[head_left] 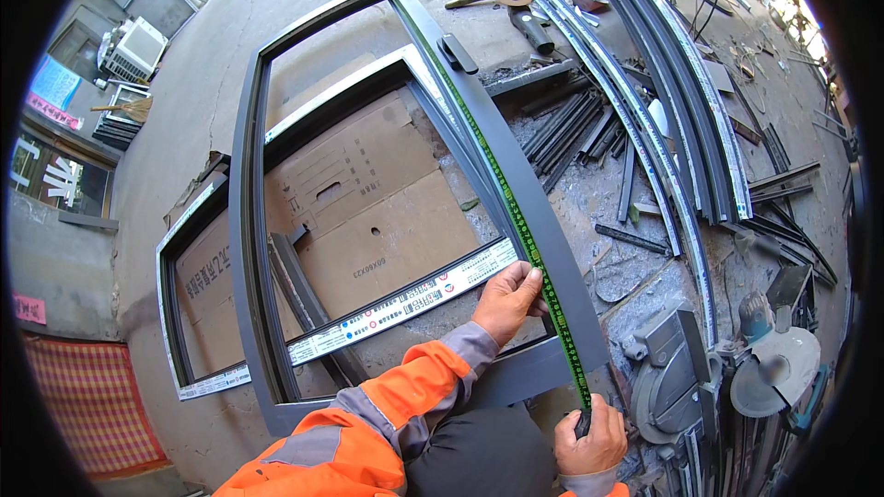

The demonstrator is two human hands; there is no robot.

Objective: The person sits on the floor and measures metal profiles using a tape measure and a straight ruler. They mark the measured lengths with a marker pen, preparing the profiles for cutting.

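Note:
A dark grey metal window sash [256,221] with a black handle [458,53] lies in front of me. Along its right-hand rail runs the green blade of a tape measure [502,186], stretched from near the top corner down past the bottom corner. My left hand [508,304] is closed at the rail's inner edge, thumb and fingers pinching the blade's side. Beyond the lower right corner, my right hand [591,437] wraps round the dark tape measure case, most of which its fingers hide.
Under the sash lie a second frame [166,313] and flat cardboard [368,193]. To the right are long metal profiles [668,74], dark offcuts [571,133], an angle grinder [529,28] and a saw with a round blade [769,377]. A checked cloth [87,405] hangs at left.

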